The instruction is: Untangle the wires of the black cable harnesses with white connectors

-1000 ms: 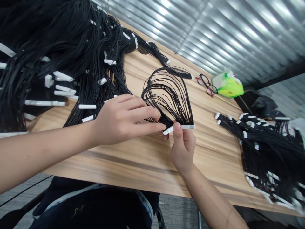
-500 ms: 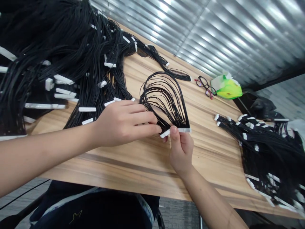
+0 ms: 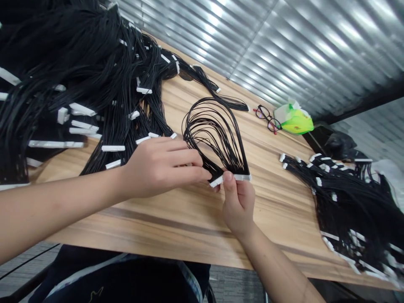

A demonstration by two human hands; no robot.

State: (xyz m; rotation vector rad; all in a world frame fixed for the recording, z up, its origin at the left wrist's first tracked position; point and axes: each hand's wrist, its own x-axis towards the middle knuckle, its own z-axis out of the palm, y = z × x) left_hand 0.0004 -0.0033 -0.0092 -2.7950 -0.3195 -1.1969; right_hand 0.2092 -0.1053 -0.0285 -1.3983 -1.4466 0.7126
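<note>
At a wooden table with streaked grain (image 3: 151, 219), I hold a looped harness of thin black wires (image 3: 236, 167) out in front of me, between two heaps of similar wiring. My right hand (image 3: 238, 202) grips it at the near side, thumb pressed flat where its two white plastic end connectors meet at an angle — a pinch that seems meant to keep both ends together while the wires arch away from me. My left hand (image 3: 166, 164) comes in from the other side, fingers bent, the index tip touching the wires beside the left-hand connector; the thumb is largely hidden, so I cannot tell whether those fingers grip or merely steady it. Having the ends turned toward me likely keeps the connectors in plain sight. To my left lies a large tangled heap of black wires with white connectors (image 3: 110, 84); to my right, a smaller heap of black wires (image 3: 353, 202) spreads toward the table's edge, both apparently placed to leave working room between. Dark-framed eyeglasses (image 3: 268, 118) and a green-and-white plastic packet (image 3: 296, 121) rest near the corrugated metal wall (image 3: 252, 50) — likely put there to stay clear of my hands.
</note>
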